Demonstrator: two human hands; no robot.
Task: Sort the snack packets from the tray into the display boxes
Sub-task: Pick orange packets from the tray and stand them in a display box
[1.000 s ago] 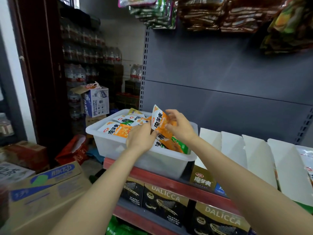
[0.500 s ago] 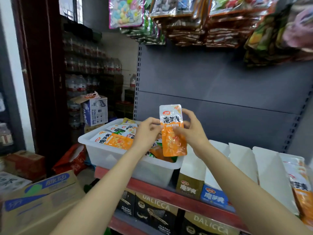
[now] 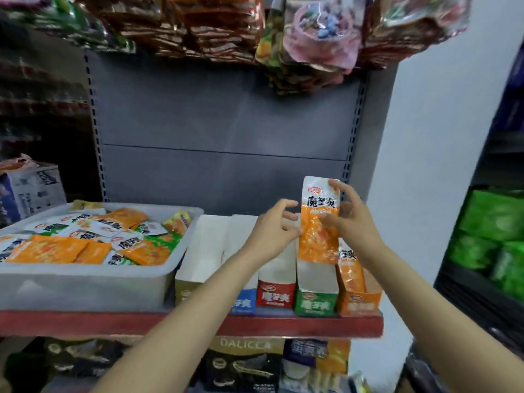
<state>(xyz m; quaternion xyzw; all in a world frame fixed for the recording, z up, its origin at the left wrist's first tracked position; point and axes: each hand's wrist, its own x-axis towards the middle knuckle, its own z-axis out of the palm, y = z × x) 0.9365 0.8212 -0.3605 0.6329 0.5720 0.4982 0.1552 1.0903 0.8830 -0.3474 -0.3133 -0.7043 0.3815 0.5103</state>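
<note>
ok so from my feed: my right hand [image 3: 350, 219] has its grip on a tall orange-and-white foil snack packet [image 3: 319, 222], thumb across the front and fingers curled round the right edge, holding it upright above the row of display boxes. The packet's bottom edge sits just over the green-fronted cardboard box [image 3: 315, 293], right beside the orange-fronted cardboard box [image 3: 358, 296], which already has an orange packet standing in it. Can't tell if the held packet touches either box

My left hand [image 3: 273, 231] is just left of the packet, fingers loosely curled, grip released, holding nothing; fingertips look close to the packet's left edge but I can't say they touch

Further left in the row: a red-fronted box [image 3: 275, 290], a blue-fronted one [image 3: 241, 303] mostly behind my forearm, and a gold-fronted one [image 3: 195, 268]. The translucent white plastic tray [image 3: 85, 285] sits at the left end of the red-edged shelf [image 3: 283, 326], full of jumbled orange, green and white packets
</note>
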